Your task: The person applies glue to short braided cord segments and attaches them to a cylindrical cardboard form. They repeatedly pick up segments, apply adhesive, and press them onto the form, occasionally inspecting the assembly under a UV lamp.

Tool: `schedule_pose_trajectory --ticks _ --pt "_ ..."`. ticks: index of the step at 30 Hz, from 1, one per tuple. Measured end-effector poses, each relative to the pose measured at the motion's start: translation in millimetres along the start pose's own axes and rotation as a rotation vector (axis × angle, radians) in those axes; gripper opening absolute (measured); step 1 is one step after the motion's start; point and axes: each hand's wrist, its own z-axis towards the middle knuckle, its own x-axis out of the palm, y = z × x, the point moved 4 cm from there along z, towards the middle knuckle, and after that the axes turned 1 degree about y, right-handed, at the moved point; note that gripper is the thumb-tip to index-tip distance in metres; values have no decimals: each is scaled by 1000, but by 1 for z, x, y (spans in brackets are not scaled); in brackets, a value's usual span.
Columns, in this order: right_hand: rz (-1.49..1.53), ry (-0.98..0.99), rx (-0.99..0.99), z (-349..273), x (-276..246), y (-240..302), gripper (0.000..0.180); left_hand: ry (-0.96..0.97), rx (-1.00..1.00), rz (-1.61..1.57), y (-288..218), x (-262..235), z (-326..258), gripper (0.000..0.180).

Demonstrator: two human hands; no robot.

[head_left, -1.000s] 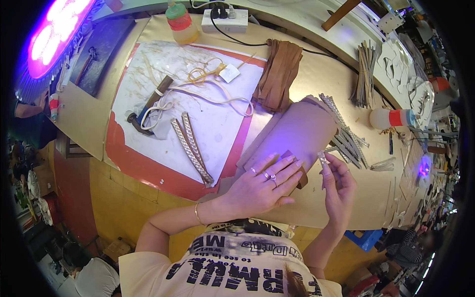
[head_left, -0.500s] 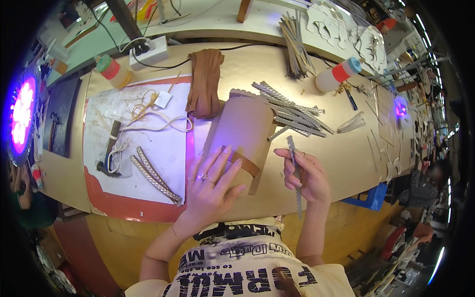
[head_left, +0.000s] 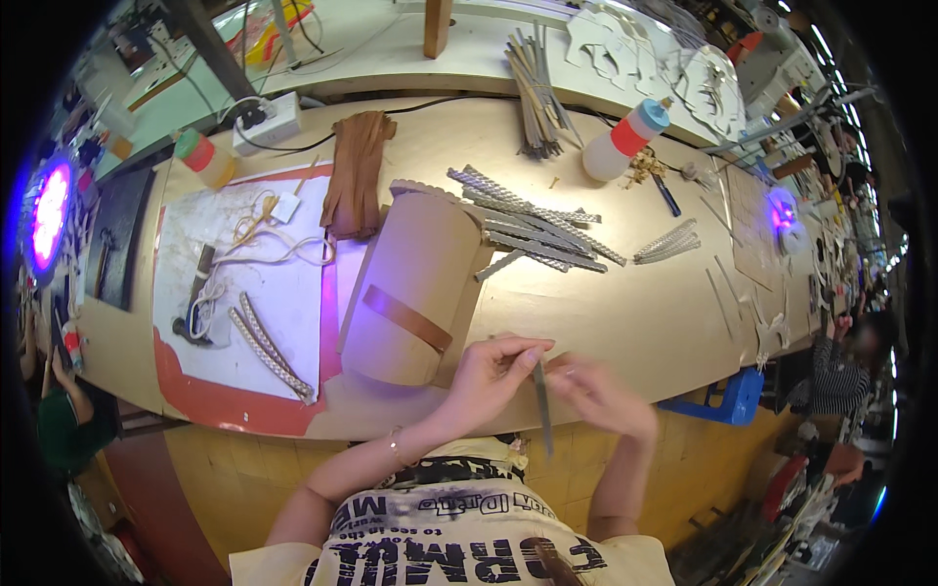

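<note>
Near the table's front edge, my left hand point(head_left: 493, 376) pinches the top end of a thin grey strip point(head_left: 544, 410), which hangs down toward my shirt. Close beside it on the right, my right hand point(head_left: 598, 393) is smeared by motion, its fingers near the strip's top; whether they grip it I cannot tell. Left of my hands lies a curved tan piece point(head_left: 415, 264) with a scalloped far edge, and a brown strap point(head_left: 405, 317) runs across it. Grey braided and flat strips point(head_left: 537, 225) are heaped against its right side.
A white board point(head_left: 264, 342) on the left bears a hammer point(head_left: 200, 293), cords and braided strips. Brown leather strips point(head_left: 357, 176) lie at the back. Two bottles, one green-capped point(head_left: 203, 158) and one blue-capped point(head_left: 627, 140), stand toward the rear. A blue crate point(head_left: 718, 398) sits beyond the front edge.
My left hand has left the tan piece and moved right to take hold of the grey strip's top. My right hand, which held the strip, is now blurred beside it. The view has shifted.
</note>
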Motion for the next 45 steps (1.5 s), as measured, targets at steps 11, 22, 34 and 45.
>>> schedule_pose_trajectory --ticks 11,22,34,45 --pt "-1976 -606 -261 146 -130 -32 59 -197 452 836 40 10 56 25" --pt "-2178 -500 144 222 -198 -65 37 30 473 1293 50 9 11 51" --pt "343 -1254 -63 -17 -120 -61 40 275 546 1319 54 19 33 58" --pt "127 -1298 -283 19 -44 -50 26 216 575 1292 53 18 28 46"
